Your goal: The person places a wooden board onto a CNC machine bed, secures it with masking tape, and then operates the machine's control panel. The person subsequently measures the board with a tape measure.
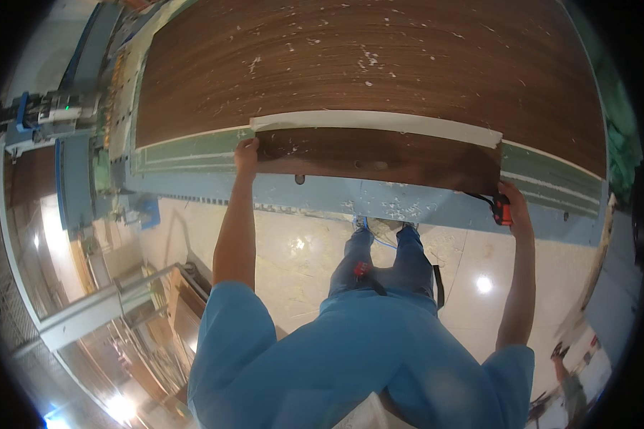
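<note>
A long, narrow wood-grain board (379,159) lies crosswise in front of me, its pale long edge turned away from me. My left hand (247,154) grips its left end, the fingers closed at the corner. At the opposite end my right hand (516,207) is closed around a red and black tape measure (502,210). That hand sits against the board's right near corner; whether its fingers also grip the board is hard to see. Just beyond the board, a large brown wood-grain sheet (379,64) is scattered with light shavings.
The sheet rests on a green machine bed (193,151) with a blue-grey front edge (265,187), also dusted with chips. Machine parts (64,111) stand at the left, with a metal rack of panels (186,307) below them. At the lower right another person's arm (562,368) shows.
</note>
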The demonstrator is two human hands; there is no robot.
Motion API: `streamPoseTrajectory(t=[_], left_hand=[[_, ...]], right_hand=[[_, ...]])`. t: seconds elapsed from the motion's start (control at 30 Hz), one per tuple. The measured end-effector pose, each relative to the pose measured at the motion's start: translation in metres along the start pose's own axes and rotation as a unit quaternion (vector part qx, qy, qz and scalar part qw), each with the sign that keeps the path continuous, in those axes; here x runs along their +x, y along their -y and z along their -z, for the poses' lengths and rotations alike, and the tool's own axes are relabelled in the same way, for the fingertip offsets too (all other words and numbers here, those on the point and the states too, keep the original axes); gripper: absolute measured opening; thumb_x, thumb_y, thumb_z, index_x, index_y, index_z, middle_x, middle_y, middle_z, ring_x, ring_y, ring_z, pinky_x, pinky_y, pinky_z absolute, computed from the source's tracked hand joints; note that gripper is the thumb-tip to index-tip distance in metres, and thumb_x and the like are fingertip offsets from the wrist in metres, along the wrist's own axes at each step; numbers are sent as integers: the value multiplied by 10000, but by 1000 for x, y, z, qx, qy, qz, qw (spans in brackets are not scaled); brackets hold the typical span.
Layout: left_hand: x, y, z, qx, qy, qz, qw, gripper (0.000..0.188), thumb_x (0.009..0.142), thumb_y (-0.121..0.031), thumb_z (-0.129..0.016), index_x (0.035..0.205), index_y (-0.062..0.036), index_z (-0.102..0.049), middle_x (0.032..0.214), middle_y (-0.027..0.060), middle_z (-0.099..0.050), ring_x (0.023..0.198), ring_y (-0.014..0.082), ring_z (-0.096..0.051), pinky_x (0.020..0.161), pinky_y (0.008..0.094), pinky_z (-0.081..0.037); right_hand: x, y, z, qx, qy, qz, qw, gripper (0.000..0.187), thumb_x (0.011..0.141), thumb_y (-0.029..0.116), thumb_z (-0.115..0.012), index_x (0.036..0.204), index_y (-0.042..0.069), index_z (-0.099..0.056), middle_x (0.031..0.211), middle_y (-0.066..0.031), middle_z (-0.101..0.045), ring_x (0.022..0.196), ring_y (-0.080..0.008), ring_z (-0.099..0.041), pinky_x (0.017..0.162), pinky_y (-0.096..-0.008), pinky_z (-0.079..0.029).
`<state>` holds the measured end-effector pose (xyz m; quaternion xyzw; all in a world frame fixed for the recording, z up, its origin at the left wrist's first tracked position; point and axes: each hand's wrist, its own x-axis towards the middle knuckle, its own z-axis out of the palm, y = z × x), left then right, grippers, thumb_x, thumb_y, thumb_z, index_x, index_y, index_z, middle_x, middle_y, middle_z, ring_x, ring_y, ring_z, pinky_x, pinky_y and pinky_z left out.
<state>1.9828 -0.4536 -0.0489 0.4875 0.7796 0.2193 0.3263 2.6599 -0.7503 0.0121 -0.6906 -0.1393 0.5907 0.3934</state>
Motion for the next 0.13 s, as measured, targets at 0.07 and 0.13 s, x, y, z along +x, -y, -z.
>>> streamPoseTrajectory(t=[0.07, 0.13], left_hand=[[4, -5, 9, -76, 45, 49, 995, 513, 953, -463, -638, 1255, -53, -701, 1222, 196, -692, 1111, 295, -648, 939, 410, -477], [20, -17, 15, -72, 55, 154, 984, 512, 935, -457, -667, 1270, -72, -698, 1250, 204, -680, 1121, 303, -642, 953, 391, -469]], right_hand=[[0, 1, 3, 48, 36, -30, 998, 401, 944, 382, -659, 1215, 88, -616, 728, -45, -644, 571, -145, -651, 475, -271, -505], [11, 1, 2, 87, 63, -88, 990, 446, 935, 400, -675, 1257, 100, -600, 791, -73, -690, 582, -195, -676, 495, -304, -557]])
